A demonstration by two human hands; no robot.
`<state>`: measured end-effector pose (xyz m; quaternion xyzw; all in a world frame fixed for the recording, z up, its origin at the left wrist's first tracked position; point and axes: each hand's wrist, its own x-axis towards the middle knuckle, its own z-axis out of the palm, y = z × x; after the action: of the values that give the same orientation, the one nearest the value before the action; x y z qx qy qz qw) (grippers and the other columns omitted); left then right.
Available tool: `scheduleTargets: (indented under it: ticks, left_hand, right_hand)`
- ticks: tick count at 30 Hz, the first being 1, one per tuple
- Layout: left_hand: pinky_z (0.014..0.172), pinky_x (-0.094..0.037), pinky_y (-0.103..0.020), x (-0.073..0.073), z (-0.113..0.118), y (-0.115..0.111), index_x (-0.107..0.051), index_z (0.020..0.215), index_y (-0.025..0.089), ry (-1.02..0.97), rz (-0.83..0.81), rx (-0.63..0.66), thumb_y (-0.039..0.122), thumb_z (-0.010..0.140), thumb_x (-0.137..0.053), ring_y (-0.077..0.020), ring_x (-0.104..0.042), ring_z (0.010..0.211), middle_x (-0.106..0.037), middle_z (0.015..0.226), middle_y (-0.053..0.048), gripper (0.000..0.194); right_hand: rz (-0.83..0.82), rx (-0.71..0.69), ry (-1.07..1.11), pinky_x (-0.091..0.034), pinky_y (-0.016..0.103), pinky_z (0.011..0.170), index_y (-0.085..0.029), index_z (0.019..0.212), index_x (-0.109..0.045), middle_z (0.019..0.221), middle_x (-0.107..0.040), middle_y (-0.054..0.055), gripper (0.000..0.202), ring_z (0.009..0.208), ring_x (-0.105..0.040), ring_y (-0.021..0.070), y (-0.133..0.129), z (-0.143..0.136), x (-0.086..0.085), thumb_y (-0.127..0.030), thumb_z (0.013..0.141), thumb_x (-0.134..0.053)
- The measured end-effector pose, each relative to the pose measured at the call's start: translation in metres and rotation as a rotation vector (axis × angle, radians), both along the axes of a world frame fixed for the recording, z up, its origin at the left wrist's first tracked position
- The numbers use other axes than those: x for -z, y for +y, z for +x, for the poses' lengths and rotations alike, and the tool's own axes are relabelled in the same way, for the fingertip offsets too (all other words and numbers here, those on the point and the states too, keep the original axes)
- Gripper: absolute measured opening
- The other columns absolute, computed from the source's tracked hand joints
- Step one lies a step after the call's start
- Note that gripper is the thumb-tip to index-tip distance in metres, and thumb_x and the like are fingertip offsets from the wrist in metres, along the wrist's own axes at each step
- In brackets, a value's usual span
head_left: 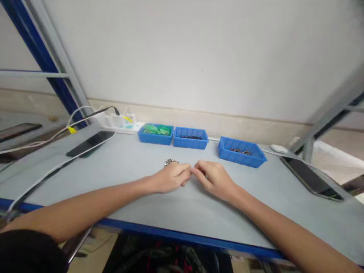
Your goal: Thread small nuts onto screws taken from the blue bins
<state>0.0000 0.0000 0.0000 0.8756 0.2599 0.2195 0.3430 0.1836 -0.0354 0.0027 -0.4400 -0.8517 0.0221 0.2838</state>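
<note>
My left hand (170, 177) and my right hand (214, 178) rest on the grey table top (176, 206), and their fingertips meet at the middle. The fingers of both hands are curled and pinched toward each other. Whether anything sits between them is too small to see. A small pile of shiny metal parts (170, 162) lies on the table just behind my left hand's knuckles, touching or nearly touching it.
Three blue bins stand along the back: one with green parts (156, 134), one with dark parts (190, 137), one with small dark and brass parts (241, 151). There is a dark phone at the left (90, 143) and another at the right (311, 177). A white power strip (116, 121) with cables sits at the back left.
</note>
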Motion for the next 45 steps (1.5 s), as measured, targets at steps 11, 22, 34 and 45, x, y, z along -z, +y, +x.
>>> scheduleTargets:
  ticks: [11,22,34,45]
  left_hand:
    - [0.059,-0.038,-0.020,-0.003,-0.001,-0.001,-0.046,0.066,0.016,0.005,-0.002,0.013,0.020,0.091,-0.032,-0.0081,-0.049,0.055,-0.053,0.058,0.003,0.029]
    - [0.060,-0.038,-0.020,-0.003,-0.002,0.000,-0.047,0.066,0.016,0.013,-0.018,0.008,0.024,0.093,-0.031,-0.0080,-0.049,0.054,-0.053,0.059,0.003,0.032]
    - [0.060,-0.037,-0.020,-0.001,-0.004,0.003,-0.049,0.069,0.016,0.055,0.036,0.033,0.024,0.093,-0.030,-0.0090,-0.051,0.058,-0.055,0.062,0.002,0.032]
    - [0.060,-0.037,-0.021,-0.006,-0.005,-0.001,-0.049,0.094,0.018,0.092,0.118,-0.028,0.024,0.092,-0.034,-0.0104,-0.053,0.060,-0.056,0.063,0.005,0.016]
  right_hand:
    - [0.097,0.018,-0.111,-0.025,0.025,0.052,-0.019,0.067,-0.040,0.057,-0.051,0.001,0.029,0.051,-0.045,0.0122,0.000,-0.003,0.005,-0.026,0.094,-0.032]
    - [-0.101,-0.108,-0.042,-0.033,0.024,0.057,-0.018,0.073,-0.047,0.065,-0.056,0.003,0.026,0.058,-0.050,0.0130,0.003,0.002,-0.002,-0.023,0.093,-0.031]
    - [-0.051,-0.164,0.042,-0.041,0.025,0.065,-0.017,0.086,-0.054,0.079,-0.061,0.003,0.006,0.070,-0.055,0.0136,0.001,0.004,-0.006,-0.018,0.084,-0.049]
    - [0.079,-0.135,-0.050,-0.039,0.027,0.063,-0.016,0.086,-0.054,0.075,-0.058,0.005,0.017,0.067,-0.052,0.0147,0.004,0.011,-0.010,-0.021,0.091,-0.039]
